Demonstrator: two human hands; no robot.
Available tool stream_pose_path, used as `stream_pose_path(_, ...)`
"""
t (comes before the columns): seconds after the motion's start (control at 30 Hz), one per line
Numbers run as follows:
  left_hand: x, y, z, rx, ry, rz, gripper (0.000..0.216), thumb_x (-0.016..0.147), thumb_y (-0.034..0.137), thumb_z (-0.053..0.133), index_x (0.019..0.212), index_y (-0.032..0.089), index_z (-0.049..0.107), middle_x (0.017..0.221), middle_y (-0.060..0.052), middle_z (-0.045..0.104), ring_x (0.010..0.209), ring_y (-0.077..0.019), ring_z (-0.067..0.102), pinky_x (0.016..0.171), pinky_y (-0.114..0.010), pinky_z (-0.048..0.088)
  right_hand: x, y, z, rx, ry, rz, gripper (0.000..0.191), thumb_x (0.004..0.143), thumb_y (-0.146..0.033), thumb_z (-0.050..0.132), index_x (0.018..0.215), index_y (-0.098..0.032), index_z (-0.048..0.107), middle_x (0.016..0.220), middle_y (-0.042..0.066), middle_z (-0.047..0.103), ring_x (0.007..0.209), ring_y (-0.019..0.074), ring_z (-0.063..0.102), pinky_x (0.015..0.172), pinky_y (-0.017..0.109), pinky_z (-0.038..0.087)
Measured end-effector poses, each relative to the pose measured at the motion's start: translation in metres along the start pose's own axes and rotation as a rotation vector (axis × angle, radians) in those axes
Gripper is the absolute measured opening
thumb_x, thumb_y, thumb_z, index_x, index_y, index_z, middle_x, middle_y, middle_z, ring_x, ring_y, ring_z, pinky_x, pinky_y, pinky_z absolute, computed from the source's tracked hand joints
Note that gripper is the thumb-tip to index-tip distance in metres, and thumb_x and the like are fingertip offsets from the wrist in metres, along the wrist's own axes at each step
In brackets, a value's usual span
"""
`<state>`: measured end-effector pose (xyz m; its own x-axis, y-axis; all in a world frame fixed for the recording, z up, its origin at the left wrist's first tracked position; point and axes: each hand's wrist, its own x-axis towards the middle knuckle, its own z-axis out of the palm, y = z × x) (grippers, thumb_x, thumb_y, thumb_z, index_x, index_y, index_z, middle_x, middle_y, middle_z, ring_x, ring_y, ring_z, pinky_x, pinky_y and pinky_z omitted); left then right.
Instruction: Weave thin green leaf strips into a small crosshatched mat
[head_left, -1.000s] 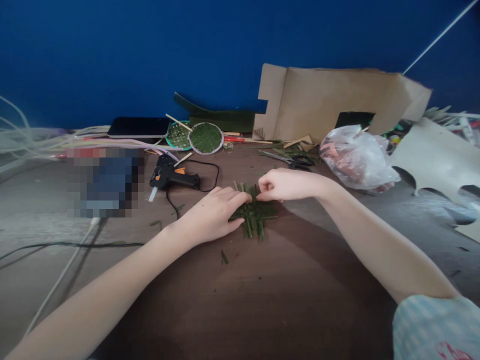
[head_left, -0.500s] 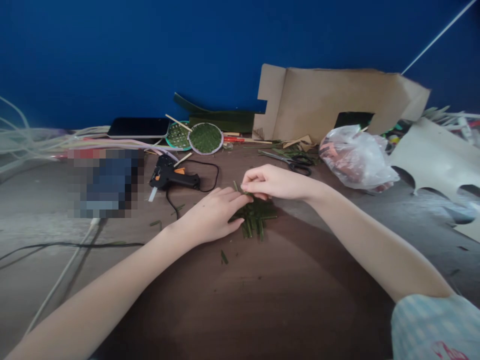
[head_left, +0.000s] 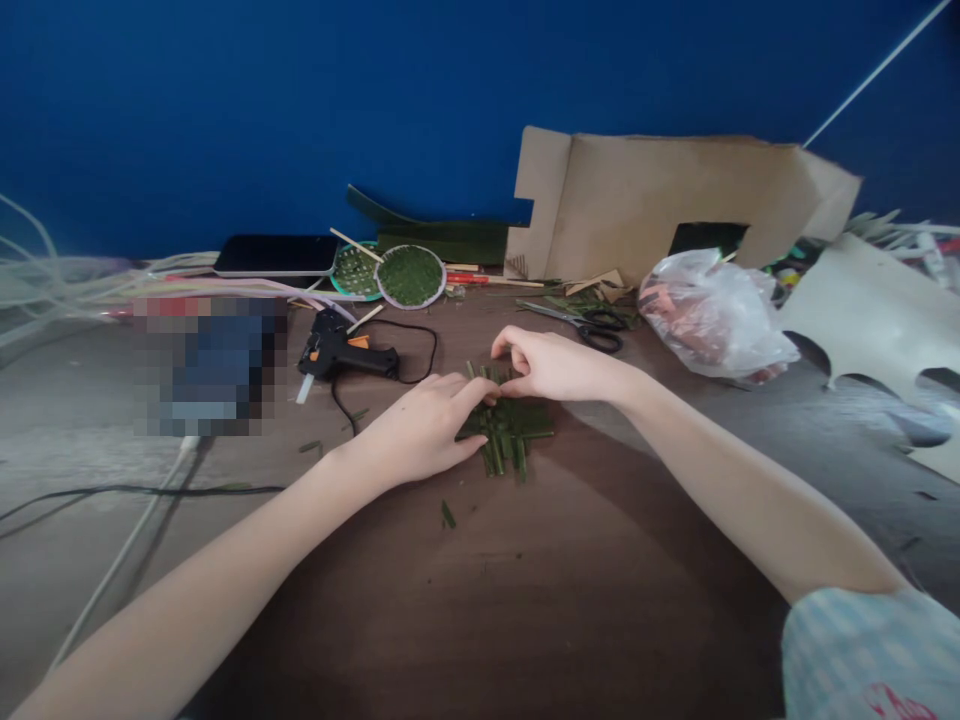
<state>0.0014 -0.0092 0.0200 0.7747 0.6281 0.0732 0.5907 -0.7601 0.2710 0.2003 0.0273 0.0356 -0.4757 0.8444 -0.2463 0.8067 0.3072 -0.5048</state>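
A small weave of dark green leaf strips (head_left: 517, 422) lies on the brown table, strip ends sticking out at its top, right and bottom. My left hand (head_left: 427, 425) curves over its left side and holds it down, thumb on the lower part and fingers on the upper part. Just above the weave, my right hand (head_left: 551, 365) has its thumb and index finger apart. Its thumb is by the upper strips, close to my left fingertips; its other fingers are partly hidden. Below the weave lies a loose leaf scrap (head_left: 448, 515).
A black glue gun (head_left: 349, 358) with its cord lies left of my hands. Scissors (head_left: 589, 325) are behind them. Farther back are round green woven discs (head_left: 410, 276), a cardboard sheet (head_left: 622, 195) and a plastic bag (head_left: 712, 315). A pixelated device (head_left: 217, 365) lies left.
My right thumb and index finger have come apart from a pinch, and the hand has shifted slightly right. More upper strips show. My left hand stays on the weave.
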Motion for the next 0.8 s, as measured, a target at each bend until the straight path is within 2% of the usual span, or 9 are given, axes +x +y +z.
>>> stream_pose_path(0.23, 0.001, 0.002, 0.000, -0.070, 0.018, -0.025, 0.034, 0.076, 0.017, 0.059, 0.105, 0.017, 0.042, 0.101, -0.007, 0.061, 0.096, -0.0224, 0.057, 0.081, -0.034, 0.046, -0.001, -0.002, 0.001, 0.036, -0.001, -0.027, 0.033, 0.070, -0.029, 0.062, 0.096, -0.019, 0.045, 0.072, -0.003, 0.049, 0.062, 0.0118, 0.042, 0.055, 0.023, 0.029)
stream_pose_path(0.37, 0.000, 0.002, 0.000, -0.098, 0.029, -0.036, 0.036, 0.075, 0.016, 0.061, 0.105, 0.017, 0.041, 0.102, -0.007, 0.061, 0.097, -0.0220, 0.057, 0.081, -0.034, 0.046, 0.002, 0.000, 0.002, 0.062, 0.101, -0.110, 0.021, 0.071, -0.023, 0.060, 0.087, -0.019, 0.049, 0.072, -0.002, 0.048, 0.063, 0.0111, 0.043, 0.057, 0.023, 0.032)
stream_pose_path(0.5, 0.000, 0.001, 0.001, -0.103, 0.039, -0.037, 0.036, 0.074, 0.016, 0.061, 0.104, 0.018, 0.040, 0.102, -0.006, 0.060, 0.096, -0.0217, 0.058, 0.081, -0.033, 0.046, 0.003, -0.001, 0.000, 0.091, 0.202, -0.230, 0.006, 0.069, -0.016, 0.059, 0.071, -0.017, 0.054, 0.076, 0.000, 0.054, 0.067, 0.0106, 0.048, 0.063, 0.023, 0.036)
stream_pose_path(0.67, 0.000, 0.001, 0.002, -0.105, 0.036, -0.043, 0.035, 0.074, 0.016, 0.062, 0.102, 0.018, 0.041, 0.102, -0.006, 0.060, 0.096, -0.0215, 0.058, 0.081, -0.033, 0.047, -0.001, -0.004, -0.006, 0.176, 0.140, -0.168, 0.004, 0.068, -0.019, 0.062, 0.070, -0.016, 0.060, 0.070, 0.000, 0.063, 0.064, 0.0111, 0.054, 0.062, 0.024, 0.038)
stream_pose_path(0.8, 0.000, 0.001, 0.002, -0.110, 0.039, -0.043, 0.036, 0.074, 0.016, 0.062, 0.103, 0.018, 0.041, 0.103, -0.006, 0.060, 0.097, -0.0211, 0.058, 0.082, -0.032, 0.047, -0.003, -0.003, -0.013, 0.225, 0.104, -0.199, 0.008, 0.067, -0.022, 0.063, 0.068, -0.016, 0.059, 0.068, -0.001, 0.064, 0.059, 0.0098, 0.053, 0.058, 0.024, 0.038)
